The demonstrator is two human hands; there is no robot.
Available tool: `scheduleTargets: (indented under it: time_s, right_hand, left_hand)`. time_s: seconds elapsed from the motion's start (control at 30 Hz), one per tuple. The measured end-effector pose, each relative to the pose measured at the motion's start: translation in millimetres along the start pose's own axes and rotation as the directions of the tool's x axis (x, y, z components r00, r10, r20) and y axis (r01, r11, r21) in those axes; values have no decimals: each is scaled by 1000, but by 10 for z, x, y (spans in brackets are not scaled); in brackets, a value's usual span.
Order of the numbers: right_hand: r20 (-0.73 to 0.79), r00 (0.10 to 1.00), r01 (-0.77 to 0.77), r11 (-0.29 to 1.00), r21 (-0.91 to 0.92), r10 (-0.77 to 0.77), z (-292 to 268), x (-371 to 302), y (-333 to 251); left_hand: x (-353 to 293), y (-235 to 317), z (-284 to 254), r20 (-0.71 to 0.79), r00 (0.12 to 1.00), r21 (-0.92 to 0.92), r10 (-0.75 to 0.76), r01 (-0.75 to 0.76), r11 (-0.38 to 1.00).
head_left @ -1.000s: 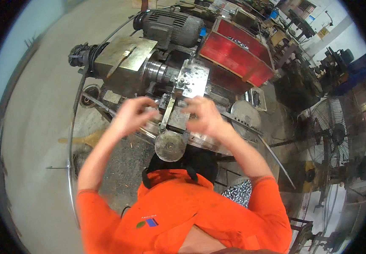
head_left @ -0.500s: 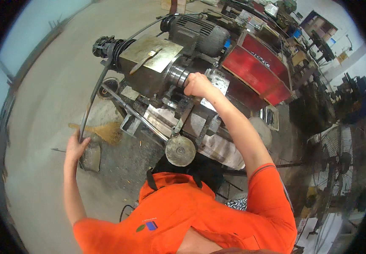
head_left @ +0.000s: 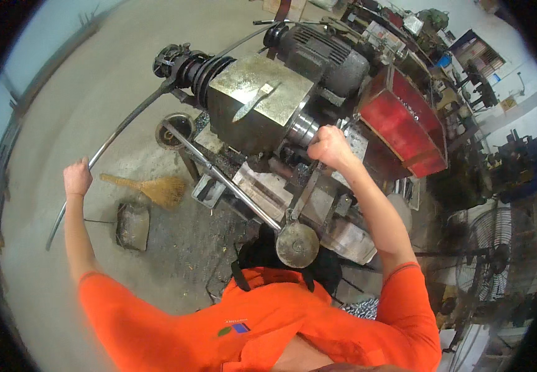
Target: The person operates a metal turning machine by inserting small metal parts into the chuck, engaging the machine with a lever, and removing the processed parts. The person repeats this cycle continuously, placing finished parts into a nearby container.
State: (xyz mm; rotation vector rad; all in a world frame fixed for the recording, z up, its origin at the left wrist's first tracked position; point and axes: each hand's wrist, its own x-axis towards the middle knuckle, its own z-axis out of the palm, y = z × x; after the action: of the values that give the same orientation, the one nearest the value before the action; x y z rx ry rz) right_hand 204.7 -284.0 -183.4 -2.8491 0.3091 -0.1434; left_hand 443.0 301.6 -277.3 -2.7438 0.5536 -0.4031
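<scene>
My left hand (head_left: pixel 77 177) is closed round a long metal lever (head_left: pixel 114 133), which runs up to the clamp mechanism (head_left: pixel 174 62) at the machine's far-left end. The lever's free end sticks out below my fist. My right hand (head_left: pixel 332 147) is a closed fist right at the front of the shiny round spindle nose (head_left: pixel 304 129); whatever its fingers hold is hidden. The spindle comes out of a greasy metal headstock (head_left: pixel 243 118) with belt pulleys (head_left: pixel 209 80) behind it. A flat tool with a pale blade (head_left: pixel 251 105) lies on the headstock's top.
A dark ribbed motor (head_left: pixel 324 59) sits behind the headstock. Right of it stands a red metal bin (head_left: pixel 398 121). A polished bar (head_left: pixel 231 186) slants towards a round metal disc (head_left: pixel 297 245) near my body. A straw broom (head_left: pixel 156 189) and a dustpan (head_left: pixel 133 226) lie on the floor.
My left hand has swung the lever outward to the left, and its fingers have closed round it. My right hand stays at the spindle nose. The whole view has shifted a little.
</scene>
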Motion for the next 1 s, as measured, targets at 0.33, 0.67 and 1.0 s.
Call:
scheduleTargets:
  time_s: [0.33, 0.67, 1.0]
  right_hand:
    - [-213, 944, 249, 968, -39, -252, -6, -428, 199]
    - [-335, 934, -87, 987, 136, 128, -677, -2584, 885]
    - [-206, 323, -946, 312, -88, 924, 143, -5450, 2875]
  left_hand:
    - [134, 1346, -200, -415, 837, -767, -357, -110, 632]
    - [-184, 2967, 772, 251, 814, -201, 524, -486, 851]
    - [56, 2559, 356, 256, 901, -548, 350, -163, 821]
